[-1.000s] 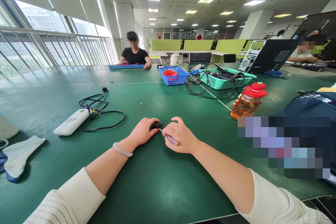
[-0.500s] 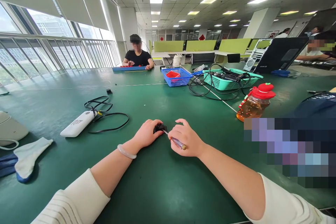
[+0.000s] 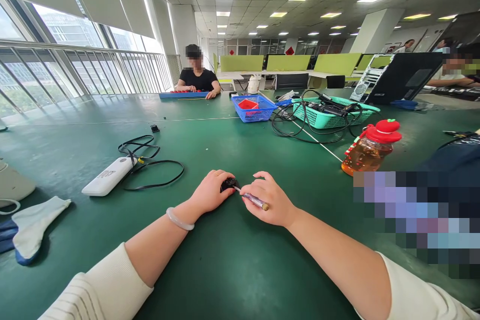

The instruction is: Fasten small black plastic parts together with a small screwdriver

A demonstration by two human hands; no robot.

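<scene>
My left hand (image 3: 211, 191) is closed around a small black part (image 3: 230, 183) on the green table, and its fingers cover much of it. The part's exact kind is too small to make out. In my right hand (image 3: 270, 199) is a slim screwdriver (image 3: 255, 202) with a clear, purplish handle and a gold-coloured end. Its thin shaft points left and its tip meets the right side of the black part. My right index finger is bent up above the handle.
To the left lie a white power bank (image 3: 109, 176) with a black cable (image 3: 167, 186) and a white-and-blue glove (image 3: 37, 227). Farther off are a blue basket (image 3: 255, 115), a green basket (image 3: 318, 119) with cables, and a red-lidded bottle (image 3: 369, 152). A person (image 3: 198, 80) sits across the table.
Both hands keep almost the same place, with the screwdriver still at the black part. The view has shifted slightly.
</scene>
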